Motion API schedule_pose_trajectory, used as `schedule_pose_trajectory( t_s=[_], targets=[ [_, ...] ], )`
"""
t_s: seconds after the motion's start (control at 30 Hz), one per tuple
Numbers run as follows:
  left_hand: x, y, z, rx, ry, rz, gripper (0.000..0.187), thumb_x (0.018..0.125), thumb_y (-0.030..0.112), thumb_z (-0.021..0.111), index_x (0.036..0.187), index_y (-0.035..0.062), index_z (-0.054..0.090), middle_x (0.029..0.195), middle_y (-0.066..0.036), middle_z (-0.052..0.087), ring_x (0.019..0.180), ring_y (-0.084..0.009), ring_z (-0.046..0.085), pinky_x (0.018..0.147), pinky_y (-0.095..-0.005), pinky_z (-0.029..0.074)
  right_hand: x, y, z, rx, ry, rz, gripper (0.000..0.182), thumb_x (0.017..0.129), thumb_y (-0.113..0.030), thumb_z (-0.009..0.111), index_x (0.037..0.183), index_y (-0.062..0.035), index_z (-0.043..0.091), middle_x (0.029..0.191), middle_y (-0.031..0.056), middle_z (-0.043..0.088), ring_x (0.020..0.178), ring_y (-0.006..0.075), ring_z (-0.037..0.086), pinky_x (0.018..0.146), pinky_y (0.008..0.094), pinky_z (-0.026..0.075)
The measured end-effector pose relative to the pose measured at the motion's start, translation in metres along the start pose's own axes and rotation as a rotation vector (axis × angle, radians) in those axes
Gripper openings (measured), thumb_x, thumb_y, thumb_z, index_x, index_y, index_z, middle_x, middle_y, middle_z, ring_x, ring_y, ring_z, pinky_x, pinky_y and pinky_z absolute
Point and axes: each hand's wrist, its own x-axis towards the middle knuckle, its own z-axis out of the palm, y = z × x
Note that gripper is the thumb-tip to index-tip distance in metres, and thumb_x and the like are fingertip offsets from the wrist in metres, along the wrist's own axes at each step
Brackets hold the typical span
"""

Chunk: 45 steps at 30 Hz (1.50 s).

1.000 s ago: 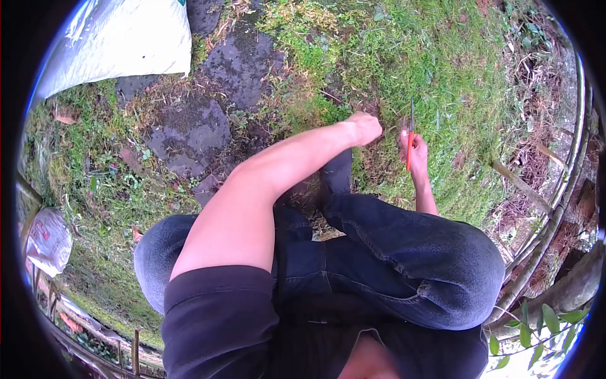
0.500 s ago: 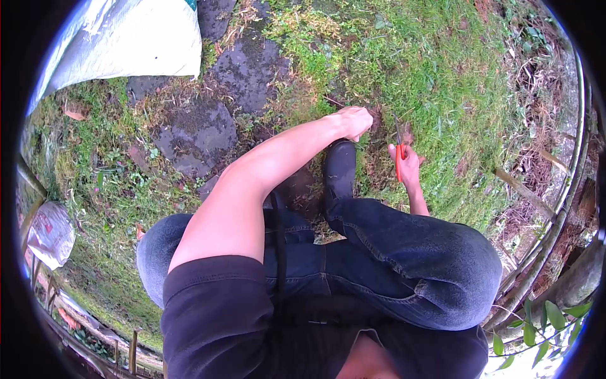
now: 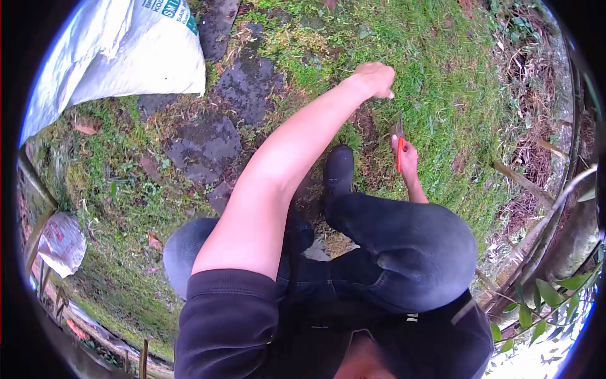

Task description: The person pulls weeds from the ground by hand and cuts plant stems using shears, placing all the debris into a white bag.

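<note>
My left hand (image 3: 375, 79) is closed just above the green grass (image 3: 435, 107), its arm stretched forward across the view; whatever its fingers hold, if anything, is hidden. Lower and to the right, my right hand (image 3: 409, 156) grips the orange-red handles of a small pair of scissors (image 3: 400, 153), whose blades point forward, away from me. A dark boot (image 3: 339, 169) stands on the ground left of the scissors, beside a patch of bare brown soil (image 3: 364, 123).
A large white sack (image 3: 139, 63) lies at the upper left, next to dark flat stones (image 3: 205, 148). A crumpled pale bag (image 3: 62, 243) hangs by wooden poles at the far left. Curved branches (image 3: 543, 234) and leaves (image 3: 548, 294) line the right side.
My left hand has moved forward and slightly right, farther from the boot. My right hand keeps its hold on the scissors and shows slightly higher. The view has shifted a little.
</note>
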Motion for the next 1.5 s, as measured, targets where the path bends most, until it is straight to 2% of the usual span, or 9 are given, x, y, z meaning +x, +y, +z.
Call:
schedule_pose_trajectory(
  t_s=[0.1, 0.3, 0.43, 0.53, 0.7, 0.83, 0.97, 1.37, 1.5],
  targets=[
    [-0.029, 0.012, -0.016, -0.098, 0.109, -0.064, 0.037, 0.087, 0.039, 0.077, 0.111, 0.0119, 0.073, 0.111, -0.011, 0.074, 0.108, -0.0306, 0.069, 0.093, -0.0432, 0.054, -0.021, -0.007, 0.005, -0.118, 0.114, -0.115, 0.060, 0.085, -0.060, 0.075, 0.082, -0.0007, 0.064, 0.067, 0.0056, 0.060, 0.058, 0.0155, 0.055, 0.058, 0.0336, 0.046],
    [-0.057, -0.018, -0.038, -0.035, -0.140, -0.001, 0.045, 0.092, 0.042, 0.072, 0.121, 0.0083, 0.069, 0.123, -0.015, 0.069, 0.119, -0.0299, 0.064, 0.104, -0.0442, 0.049, -0.030, -0.012, 0.028, -0.127, 0.314, -0.177, 0.059, 0.082, -0.058, 0.077, 0.082, -0.0024, 0.060, 0.070, 0.0147, 0.065, 0.065, 0.0336, 0.065, 0.068, 0.0454, 0.051],
    [-0.067, -0.013, -0.098, 0.261, -0.074, -0.104, 0.036, 0.093, 0.029, 0.073, 0.121, 0.0091, 0.068, 0.125, -0.014, 0.068, 0.118, -0.0279, 0.065, 0.103, -0.0415, 0.050, -0.002, -0.019, 0.021, -0.093, 0.433, -0.234, 0.055, 0.082, -0.055, 0.079, 0.078, -0.0038, 0.057, 0.064, 0.0108, 0.060, 0.059, 0.0256, 0.059, 0.065, 0.0425, 0.050],
    [-0.043, -0.008, -0.114, 0.063, 0.154, -0.112, 0.027, 0.094, 0.024, 0.071, 0.117, 0.0095, 0.070, 0.108, -0.008, 0.075, 0.107, -0.0235, 0.069, 0.098, -0.0413, 0.053, 0.002, -0.026, 0.005, 0.004, 0.509, -0.239, 0.056, 0.082, -0.054, 0.079, 0.077, -0.0031, 0.058, 0.065, 0.0119, 0.061, 0.059, 0.0250, 0.058, 0.064, 0.0408, 0.049],
    [-0.036, 0.056, -0.082, -0.118, 0.152, -0.092, 0.027, 0.094, 0.030, 0.070, 0.115, 0.0129, 0.073, 0.087, 0.001, 0.078, 0.101, -0.0178, 0.071, 0.095, -0.0405, 0.054, -0.044, -0.042, -0.031, 0.038, 0.512, -0.223, 0.057, 0.083, -0.054, 0.079, 0.077, -0.0021, 0.057, 0.066, 0.0114, 0.060, 0.060, 0.0237, 0.053, 0.063, 0.0391, 0.047],
    [-0.028, 0.062, -0.015, 0.052, -0.068, -0.056, 0.028, 0.086, 0.035, 0.079, 0.104, 0.0150, 0.074, 0.111, -0.010, 0.074, 0.106, -0.0283, 0.070, 0.095, -0.0419, 0.053, -0.072, -0.019, -0.053, -0.181, 0.394, -0.214, 0.056, 0.082, -0.054, 0.080, 0.079, -0.0026, 0.057, 0.067, 0.0118, 0.062, 0.060, 0.0267, 0.059, 0.064, 0.0409, 0.050],
    [-0.030, 0.042, 0.062, 0.190, -0.095, 0.102, 0.046, 0.073, 0.038, 0.088, 0.107, 0.0112, 0.071, 0.102, -0.013, 0.074, 0.106, -0.0324, 0.069, 0.091, -0.0445, 0.055, -0.066, 0.021, -0.032, -0.156, 0.414, -0.210, 0.053, 0.081, -0.051, 0.081, 0.082, -0.0029, 0.058, 0.069, 0.0134, 0.066, 0.065, 0.0324, 0.068, 0.065, 0.0436, 0.052],
    [-0.034, 0.058, 0.178, 0.510, -0.069, 0.120, 0.085, 0.071, 0.049, 0.087, 0.137, 0.0075, 0.052, 0.129, -0.014, 0.057, 0.118, -0.0316, 0.060, 0.094, -0.0441, 0.052, -0.063, 0.085, -0.011, -0.271, 0.378, -0.272, 0.053, 0.077, -0.051, 0.083, 0.081, -0.0062, 0.055, 0.071, 0.0128, 0.065, 0.064, 0.0351, 0.066, 0.063, 0.0460, 0.051],
    [-0.011, 0.030, 0.200, 0.539, -0.090, 0.047, 0.030, 0.082, 0.035, 0.077, 0.105, 0.0160, 0.075, 0.104, -0.006, 0.074, 0.105, -0.0286, 0.069, 0.088, -0.0406, 0.054, -0.064, 0.086, -0.009, -0.278, 0.315, -0.175, 0.054, 0.077, -0.055, 0.081, 0.084, -0.0064, 0.058, 0.071, 0.0127, 0.066, 0.068, 0.0365, 0.068, 0.066, 0.0481, 0.052]
  ],
)
